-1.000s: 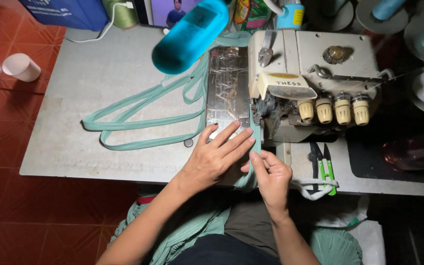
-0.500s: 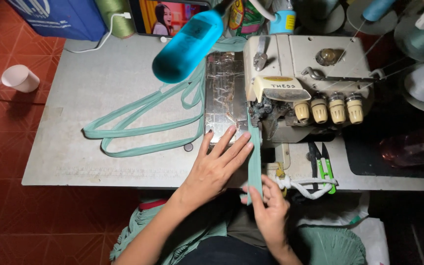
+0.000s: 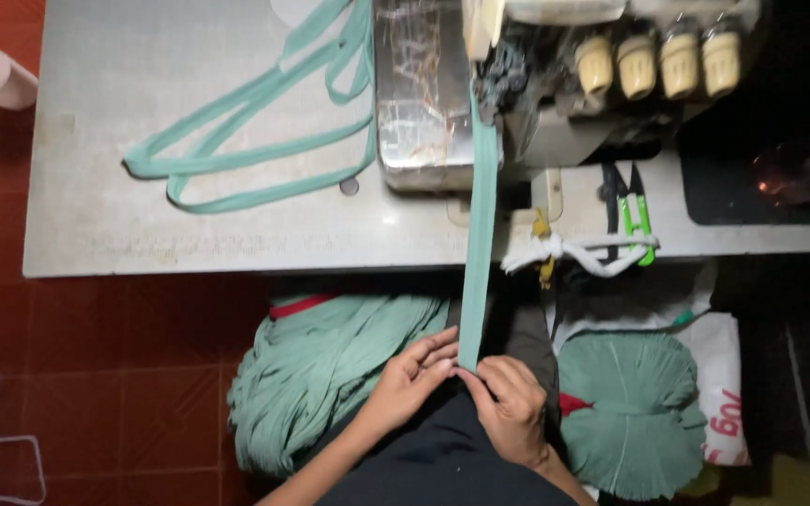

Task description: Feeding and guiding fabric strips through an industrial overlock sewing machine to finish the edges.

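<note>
On grey sewing table (image 3: pixel 189 234): green strip (image 3: pixel 478 244).

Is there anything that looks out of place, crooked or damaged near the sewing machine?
Nothing stands out. The green strip runs straight from the machine down to both hands, left hand and right hand. The snips lie on the table; sewn strip loops lie loosely but unspilled.

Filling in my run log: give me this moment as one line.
left hand: pinching strip end | right hand: pinching strip end | green strip: stretched from sewing machine to lap | table
</note>
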